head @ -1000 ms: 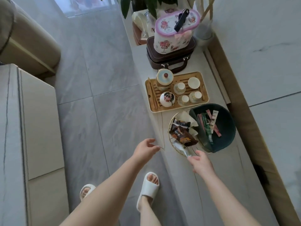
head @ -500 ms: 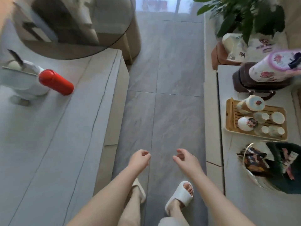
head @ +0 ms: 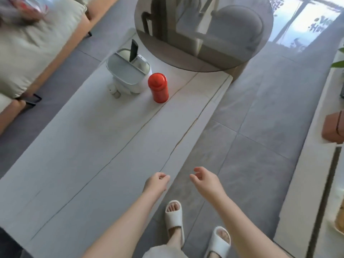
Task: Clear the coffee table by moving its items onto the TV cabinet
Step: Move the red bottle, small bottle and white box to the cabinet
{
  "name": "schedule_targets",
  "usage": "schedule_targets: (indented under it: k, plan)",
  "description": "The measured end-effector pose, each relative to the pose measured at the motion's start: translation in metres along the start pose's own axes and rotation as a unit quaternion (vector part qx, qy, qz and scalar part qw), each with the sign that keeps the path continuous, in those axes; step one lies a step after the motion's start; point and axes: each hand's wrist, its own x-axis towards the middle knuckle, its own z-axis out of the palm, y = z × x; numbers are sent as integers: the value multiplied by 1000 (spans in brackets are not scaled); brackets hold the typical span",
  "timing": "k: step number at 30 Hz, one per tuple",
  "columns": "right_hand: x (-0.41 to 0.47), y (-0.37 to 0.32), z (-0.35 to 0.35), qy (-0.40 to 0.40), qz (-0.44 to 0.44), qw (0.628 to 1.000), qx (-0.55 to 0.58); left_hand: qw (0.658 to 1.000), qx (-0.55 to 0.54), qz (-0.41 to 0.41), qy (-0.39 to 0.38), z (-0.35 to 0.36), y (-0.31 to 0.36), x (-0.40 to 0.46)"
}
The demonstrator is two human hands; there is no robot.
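Observation:
The long pale coffee table point(head: 93, 155) fills the left and middle of the head view. On its far part a red cylindrical bottle point(head: 158, 87) stands upright. Just left of it sits a white lidded container point(head: 128, 72) with a dark phone point(head: 133, 52) leaning upright on its lid. My left hand point(head: 156, 183) hovers over the table's near right edge, fingers loosely curled, holding nothing. My right hand point(head: 206, 181) is beside it over the floor, fingers apart and empty. The TV cabinet point(head: 305, 183) runs along the right edge.
A round dark glass tabletop point(head: 202, 32) overlaps the coffee table's far end. A beige sofa point(head: 37, 38) stands at the left. A brown box point(head: 334, 127) sits on the cabinet at the right edge. Grey tiled floor lies between table and cabinet, where my slippered feet stand.
My view has swung left from the TV cabinet to the coffee table. My right hand left the snack plate on the cabinet, and both empty hands now hang near the table's edge.

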Motion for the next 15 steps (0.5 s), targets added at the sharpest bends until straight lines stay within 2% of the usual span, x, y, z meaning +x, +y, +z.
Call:
schedule_targets:
  k: [8, 15]
  plan:
    - [47, -75, -3, -53, -48, 997, -40, 995, -86, -15, 47, -43, 15, 20]
    - [112, -130, -21, -74, -125, 978, -149, 984, -150, -26, 97, -72, 66, 57]
